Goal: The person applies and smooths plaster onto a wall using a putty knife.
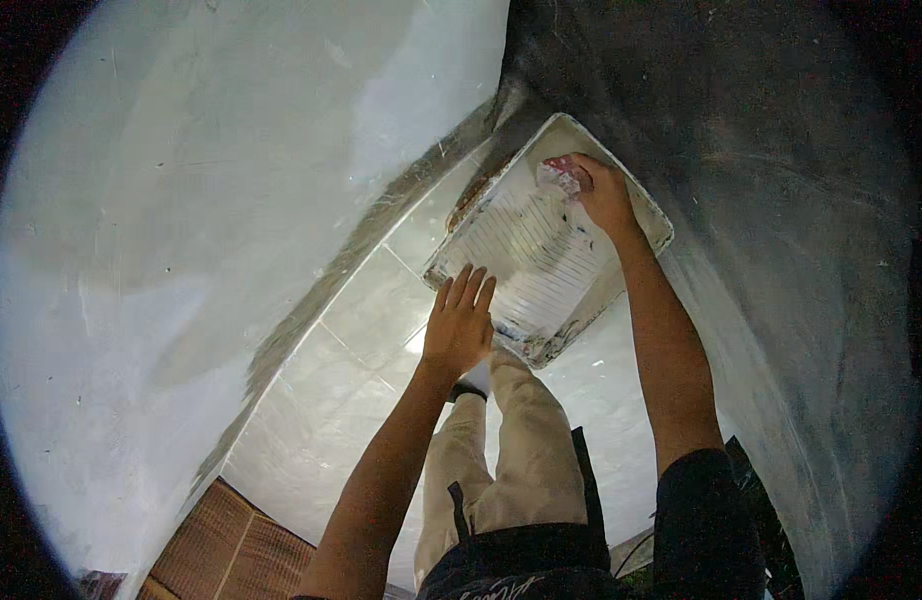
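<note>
A white paint tray (561, 250) with a ribbed slope and paint-smeared rim lies tilted in the corner ahead of me. Inside its far end my right hand (605, 192) is closed around a red, white-smeared wad (563, 176), perhaps a rag or sponge; its exact kind cannot be made out. The wad rests at or just above the tray's deeper end. My left hand (464, 320) is at the near left edge of the tray, fingers stretched out and holding nothing. Whether its fingertips touch the rim is hard to tell.
A pale, patchy wall (181, 200) rises on the left, and a dark grey wall (781, 150) on the right. Light floor tiles (361, 320) lie below. My legs (521, 440) stand close to the tray. A brown woven panel (221, 540) is at the lower left.
</note>
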Demonstrator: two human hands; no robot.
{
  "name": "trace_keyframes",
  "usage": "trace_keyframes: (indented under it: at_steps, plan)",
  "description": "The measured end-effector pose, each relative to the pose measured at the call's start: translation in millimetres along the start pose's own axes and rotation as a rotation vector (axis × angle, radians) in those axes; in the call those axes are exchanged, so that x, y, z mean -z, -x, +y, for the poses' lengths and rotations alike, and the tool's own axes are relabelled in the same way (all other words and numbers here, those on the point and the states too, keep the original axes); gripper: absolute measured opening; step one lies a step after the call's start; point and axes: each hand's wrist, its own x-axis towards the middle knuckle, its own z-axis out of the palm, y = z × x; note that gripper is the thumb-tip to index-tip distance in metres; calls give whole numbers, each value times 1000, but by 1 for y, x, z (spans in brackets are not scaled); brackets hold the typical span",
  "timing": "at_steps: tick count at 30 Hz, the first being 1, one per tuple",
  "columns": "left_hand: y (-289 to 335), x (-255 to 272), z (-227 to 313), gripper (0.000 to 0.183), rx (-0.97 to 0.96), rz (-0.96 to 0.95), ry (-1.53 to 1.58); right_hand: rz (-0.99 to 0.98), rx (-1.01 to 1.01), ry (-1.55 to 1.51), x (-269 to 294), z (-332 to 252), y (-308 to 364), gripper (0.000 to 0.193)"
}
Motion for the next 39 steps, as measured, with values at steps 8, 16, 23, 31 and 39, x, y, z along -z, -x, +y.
trace_keyframes:
  at_steps: [8,16,23,31,39]
  plan:
    - [9,-2,-1,55,12,-16,-5,-56,-101,-108,3,-4,-10,33]
    - [9,-10,7,59,19,-79,-42,-72,13,-78,-10,21,7,30]
    - [18,-15,5,59,32,-69,-35,-122,-195,-256,-14,-2,43,21]
    - [30,11,-9,58,57,-10,-94,-186,-335,-499,-64,16,81,18]
    - [53,85,-28,57,92,209,-216,-160,-473,-1153,-45,-88,76,16]
